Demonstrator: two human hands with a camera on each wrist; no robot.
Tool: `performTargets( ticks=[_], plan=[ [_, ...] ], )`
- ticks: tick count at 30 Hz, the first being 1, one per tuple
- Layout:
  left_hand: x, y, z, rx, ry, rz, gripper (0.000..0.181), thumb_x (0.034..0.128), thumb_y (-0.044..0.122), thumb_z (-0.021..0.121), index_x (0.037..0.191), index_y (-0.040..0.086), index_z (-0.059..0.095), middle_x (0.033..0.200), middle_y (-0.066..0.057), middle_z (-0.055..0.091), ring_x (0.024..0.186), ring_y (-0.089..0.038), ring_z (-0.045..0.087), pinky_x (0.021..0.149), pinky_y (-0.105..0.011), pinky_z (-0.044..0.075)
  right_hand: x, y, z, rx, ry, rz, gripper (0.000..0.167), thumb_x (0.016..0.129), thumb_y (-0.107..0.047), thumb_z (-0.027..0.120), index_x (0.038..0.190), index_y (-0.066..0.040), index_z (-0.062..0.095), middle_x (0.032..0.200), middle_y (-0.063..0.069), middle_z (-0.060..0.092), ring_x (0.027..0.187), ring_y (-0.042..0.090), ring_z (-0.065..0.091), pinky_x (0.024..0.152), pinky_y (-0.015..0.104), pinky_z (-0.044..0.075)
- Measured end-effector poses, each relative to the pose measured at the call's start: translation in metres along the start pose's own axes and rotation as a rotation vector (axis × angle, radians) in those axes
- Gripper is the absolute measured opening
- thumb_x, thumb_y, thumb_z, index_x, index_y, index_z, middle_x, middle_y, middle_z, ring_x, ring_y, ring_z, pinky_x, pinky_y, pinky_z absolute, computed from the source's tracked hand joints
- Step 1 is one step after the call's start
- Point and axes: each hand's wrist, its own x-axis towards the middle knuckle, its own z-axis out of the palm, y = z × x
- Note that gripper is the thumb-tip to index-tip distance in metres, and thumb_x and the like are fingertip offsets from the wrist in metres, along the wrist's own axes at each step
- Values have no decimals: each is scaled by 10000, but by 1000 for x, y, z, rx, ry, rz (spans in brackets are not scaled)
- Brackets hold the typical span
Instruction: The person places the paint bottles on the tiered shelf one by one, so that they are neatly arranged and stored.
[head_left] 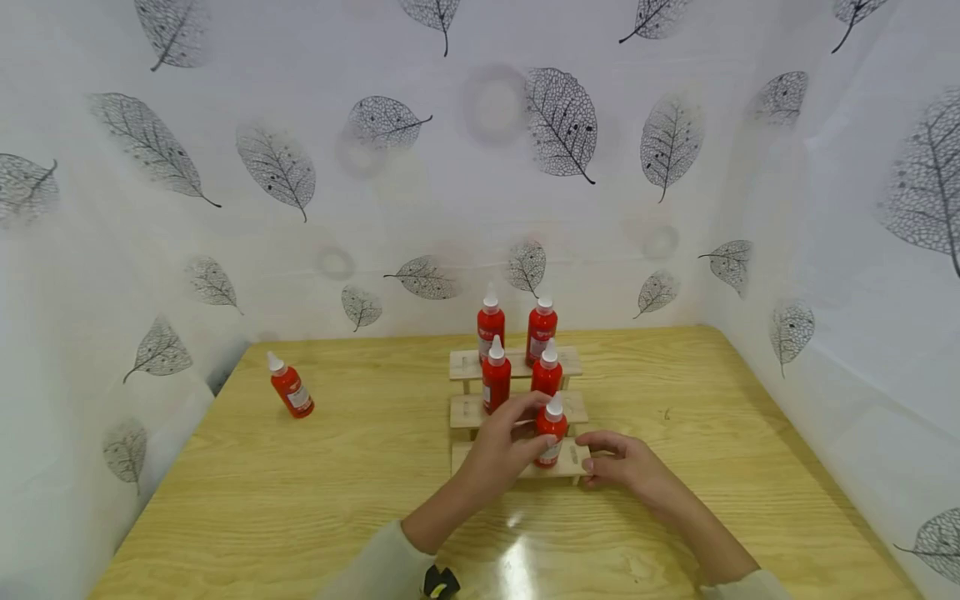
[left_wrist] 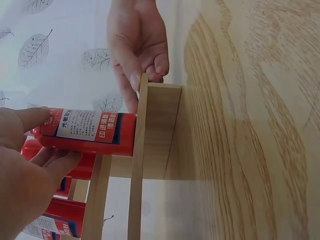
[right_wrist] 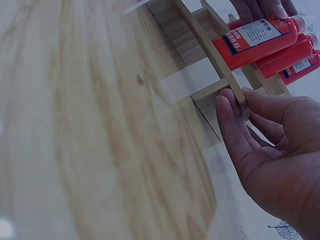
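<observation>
A red bottle (head_left: 551,431) with a white pointed cap stands on the lowest step of a stepped wooden rack (head_left: 468,406). My left hand (head_left: 501,446) grips this bottle between thumb and fingers; the left wrist view shows its base against the board (left_wrist: 138,165). At the right end of that lowest step, my right hand (head_left: 630,468) pinches the board's edge, thumb on top and fingers below, as the right wrist view shows. Two red bottles (head_left: 497,379) stand on the middle step and two more bottles (head_left: 491,325) on the top step.
Another red bottle (head_left: 292,387) with a white cap stands apart on the left of the wooden table (head_left: 360,467). A white leaf-patterned cloth (head_left: 465,192) hangs behind and along both sides. A small black object (head_left: 441,582) lies by the left sleeve.
</observation>
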Motion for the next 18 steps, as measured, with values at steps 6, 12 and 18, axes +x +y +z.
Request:
performTargets(
  ticks=[6,12,18],
  plan=[
    [0,2,-2,17,-18,-33,486,944,100,710,1391,195,544,1371,18,574,1242,-182,581,1036,-290,525,0,1,0,4,2,1,554,971,-168,673,1416,89,466,1396,297,486,978,302,707,879,379,612],
    [-5,6,-9,82,-33,-55,539,926,168,742,1421,213,532,1390,42,566,1249,-151,579,1036,-347,535,0,0,0,-6,4,15,559,972,-182,673,1421,80,465,1390,285,496,981,297,708,879,371,612],
    [-17,9,-29,173,-10,-12,531,944,236,726,1435,190,530,1401,-3,564,1246,-219,584,1019,-415,547,1,2,0,-22,16,22,561,965,-188,680,1416,75,472,1350,265,526,977,297,702,876,374,613]
  ],
)
